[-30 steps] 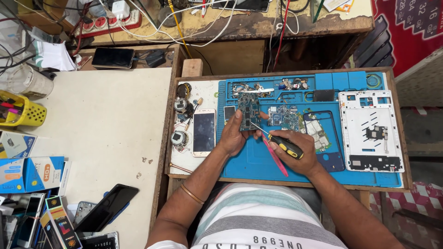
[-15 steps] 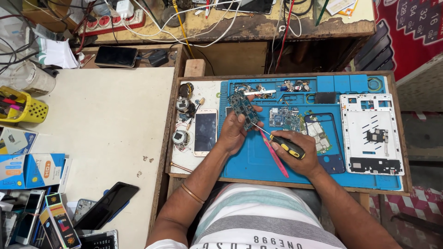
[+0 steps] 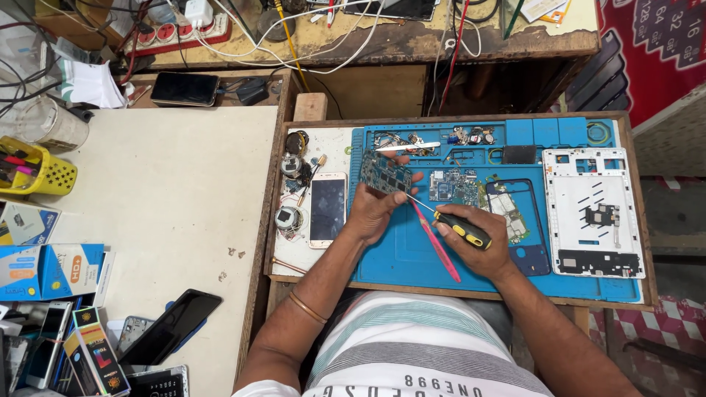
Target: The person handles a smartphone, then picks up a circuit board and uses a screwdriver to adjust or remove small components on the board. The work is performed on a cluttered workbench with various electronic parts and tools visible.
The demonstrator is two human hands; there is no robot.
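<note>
My left hand [image 3: 375, 209] holds a small green circuit board [image 3: 385, 175] tilted up above the blue work mat [image 3: 397, 254]. My right hand [image 3: 474, 242] grips a black and yellow screwdriver [image 3: 460, 228], its thin tip reaching towards the board's lower right edge. A pink stick tool [image 3: 437, 246] lies on the mat under my right hand. Another circuit board [image 3: 452, 185] lies on the mat just behind the screwdriver.
A white phone [image 3: 328, 209] lies face up left of the mat. A white tablet back frame [image 3: 592, 213] and a dark blue phone frame [image 3: 522, 228] lie at the right. Small parts and tweezers [image 3: 408, 147] fill the mat's far trays. Boxes and phones [image 3: 169, 327] crowd the left table.
My left hand has lifted the circuit board slightly and drawn it nearer to me. The screwdriver tip has come closer to the board's edge.
</note>
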